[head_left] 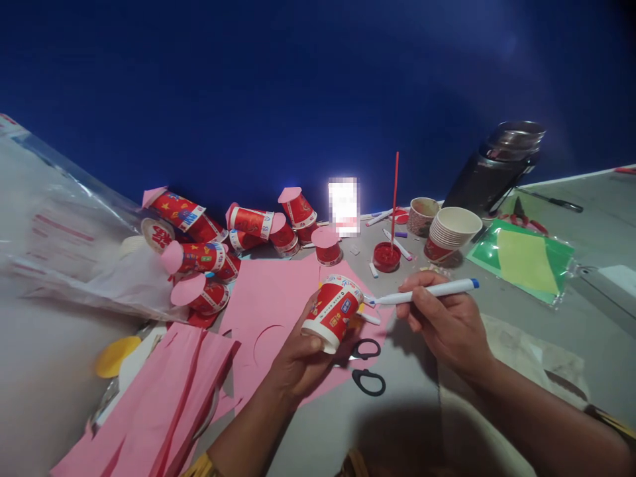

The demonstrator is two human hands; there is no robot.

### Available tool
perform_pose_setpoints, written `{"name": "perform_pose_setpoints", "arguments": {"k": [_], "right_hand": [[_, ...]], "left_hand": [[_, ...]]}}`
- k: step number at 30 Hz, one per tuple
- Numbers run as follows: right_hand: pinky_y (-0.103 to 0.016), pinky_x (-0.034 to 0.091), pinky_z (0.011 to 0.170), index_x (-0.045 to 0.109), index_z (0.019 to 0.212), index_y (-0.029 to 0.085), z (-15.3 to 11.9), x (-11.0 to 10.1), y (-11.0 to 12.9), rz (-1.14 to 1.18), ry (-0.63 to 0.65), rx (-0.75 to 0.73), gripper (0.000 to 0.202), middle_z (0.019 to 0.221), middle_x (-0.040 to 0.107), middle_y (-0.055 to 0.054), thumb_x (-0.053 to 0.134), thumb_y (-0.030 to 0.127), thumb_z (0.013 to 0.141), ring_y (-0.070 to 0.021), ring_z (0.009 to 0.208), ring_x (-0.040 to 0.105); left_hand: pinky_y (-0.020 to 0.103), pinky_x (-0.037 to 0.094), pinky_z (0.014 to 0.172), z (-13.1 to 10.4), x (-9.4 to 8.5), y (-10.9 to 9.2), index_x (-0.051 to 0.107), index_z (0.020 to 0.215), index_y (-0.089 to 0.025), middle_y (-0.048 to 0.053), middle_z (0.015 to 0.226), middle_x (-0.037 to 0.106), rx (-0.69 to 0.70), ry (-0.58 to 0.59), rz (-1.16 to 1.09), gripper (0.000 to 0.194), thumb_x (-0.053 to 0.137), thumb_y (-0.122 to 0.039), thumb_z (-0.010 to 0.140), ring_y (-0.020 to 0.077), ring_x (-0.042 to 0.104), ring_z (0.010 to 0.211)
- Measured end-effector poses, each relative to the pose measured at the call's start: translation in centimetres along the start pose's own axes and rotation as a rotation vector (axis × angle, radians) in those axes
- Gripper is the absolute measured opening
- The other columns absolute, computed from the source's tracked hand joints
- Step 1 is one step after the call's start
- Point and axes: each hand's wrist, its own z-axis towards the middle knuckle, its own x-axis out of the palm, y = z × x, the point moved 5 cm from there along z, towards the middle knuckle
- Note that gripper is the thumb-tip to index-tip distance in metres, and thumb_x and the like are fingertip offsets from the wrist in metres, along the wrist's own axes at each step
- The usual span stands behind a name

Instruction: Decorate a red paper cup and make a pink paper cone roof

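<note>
Left hand (301, 358) wraps its fingers around a red paper cup (332, 313), held tilted above the bench (318, 424), mouth turned toward the right. Right hand (447, 324) pinches a white marker (427, 291) with a blue end cap; its tip sits at the cup's rim. Under both hands: a pink paper sheet (278, 298) and black-handled scissors (368, 364). Behind the sheet, a heap of red cups with pink paper caps (218, 245). To the right, a stack of nested cups (450, 235), a red stick standing upright in a red lid (387, 255), and a green packet (527, 258). Folded pink paper strips (163, 404) lie at lower left.
</note>
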Motion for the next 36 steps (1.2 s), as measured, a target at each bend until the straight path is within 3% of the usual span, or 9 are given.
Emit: {"name": "perform_pose_setpoints", "arguments": {"k": [2, 4, 7, 12, 16, 22, 29, 33, 36], "right_hand": [[-0.017, 0.044, 0.046, 0.073, 0.094, 0.021, -0.1, 0.2, 0.3, -0.001, 0.018, -0.026, 0.025, 0.066, 0.073, -0.002, 0.075, 0.045, 0.094, -0.0082, 0.049, 0.056], [-0.017, 0.045, 0.046, 0.074, 0.095, 0.021, -0.2, 0.2, 0.5, -0.006, 0.021, -0.053, 0.023, 0.067, 0.073, -0.002, 0.075, 0.044, 0.094, -0.0081, 0.048, 0.056], [-0.017, 0.046, 0.046, 0.074, 0.095, 0.021, -0.2, -0.1, 0.5, -0.026, 0.002, -0.078, 0.022, 0.067, 0.072, -0.001, 0.074, 0.043, 0.095, -0.0082, 0.05, 0.057], [-0.016, 0.046, 0.044, 0.074, 0.091, 0.021, -0.4, -0.2, 0.5, -0.134, 0.001, -0.121, 0.02, 0.063, 0.07, 0.0, 0.071, 0.04, 0.096, -0.0093, 0.05, 0.058], [-0.015, 0.048, 0.047, 0.073, 0.093, 0.022, -1.1, 0.5, 1.3, -0.337, 0.043, -0.23, 0.007, 0.066, 0.071, 0.001, 0.07, 0.028, 0.096, -0.0091, 0.051, 0.061], [-0.019, 0.049, 0.05, 0.073, 0.097, 0.022, -2.0, 0.9, 1.5, -0.568, 0.116, -0.404, 0.006, 0.077, 0.074, -0.001, 0.069, 0.02, 0.093, -0.0107, 0.055, 0.063], [-0.023, 0.054, 0.054, 0.071, 0.114, 0.023, -1.5, 0.9, 0.9, -0.597, 0.162, -0.338, 0.016, 0.082, 0.078, -0.001, 0.06, 0.024, 0.102, -0.0119, 0.055, 0.064], [-0.028, 0.058, 0.06, 0.075, 0.11, 0.021, -1.6, 2.2, 2.5, -0.602, 0.317, -0.467, 0.027, 0.07, 0.074, -0.002, 0.055, 0.038, 0.105, -0.0164, 0.059, 0.069], [-0.03, 0.059, 0.064, 0.077, 0.105, 0.02, -2.1, 3.1, 3.6, -0.591, 0.413, -0.583, 0.032, 0.075, 0.076, -0.006, 0.054, 0.041, 0.105, -0.0194, 0.069, 0.073]], "left_hand": [[0.056, 0.048, 0.11, -0.1, 0.2, 0.0, 0.05, 0.142, -0.022, 0.016, 0.135, 0.066, 0.001, 0.011, 0.072, 0.087, 0.085, -0.022, 0.063, 0.0372, 0.066, 0.122], [0.057, 0.058, 0.093, -0.2, 0.2, 0.2, 0.044, 0.144, -0.029, 0.014, 0.134, 0.065, -0.013, 0.016, 0.164, 0.09, 0.086, -0.022, 0.065, 0.038, 0.068, 0.117], [0.053, 0.063, 0.078, -0.3, 0.2, 0.3, 0.041, 0.142, -0.036, 0.011, 0.132, 0.063, 0.057, -0.005, 0.327, 0.091, 0.088, -0.025, 0.064, 0.0365, 0.07, 0.108], [0.052, 0.049, 0.11, -0.8, 0.8, -1.1, 0.043, 0.142, -0.031, 0.01, 0.143, 0.051, 0.403, -0.157, 0.924, 0.094, 0.092, -0.025, 0.062, 0.0338, 0.056, 0.131], [0.049, 0.047, 0.111, -1.2, 1.2, -1.6, 0.032, 0.151, -0.03, 0.01, 0.144, 0.047, 0.5, -0.194, 1.238, 0.102, 0.088, -0.023, 0.065, 0.0298, 0.055, 0.128], [0.05, 0.048, 0.107, -1.6, 1.2, -2.3, 0.03, 0.151, -0.026, 0.013, 0.142, 0.048, 0.585, -0.204, 1.408, 0.093, 0.081, -0.028, 0.074, 0.0316, 0.054, 0.127], [0.056, 0.045, 0.108, -2.0, 1.6, -2.4, 0.025, 0.155, -0.028, 0.014, 0.144, 0.046, 0.649, -0.138, 1.45, 0.101, 0.08, -0.026, 0.071, 0.0364, 0.05, 0.133], [0.056, 0.045, 0.108, -2.0, 1.8, -2.4, 0.023, 0.156, -0.028, 0.016, 0.147, 0.042, 0.703, -0.103, 1.451, 0.101, 0.078, -0.023, 0.071, 0.0366, 0.048, 0.134], [0.056, 0.045, 0.108, -2.0, 1.8, -2.6, 0.021, 0.157, -0.027, 0.016, 0.146, 0.043, 0.703, -0.125, 1.466, 0.103, 0.078, -0.022, 0.072, 0.0363, 0.049, 0.134]]}}
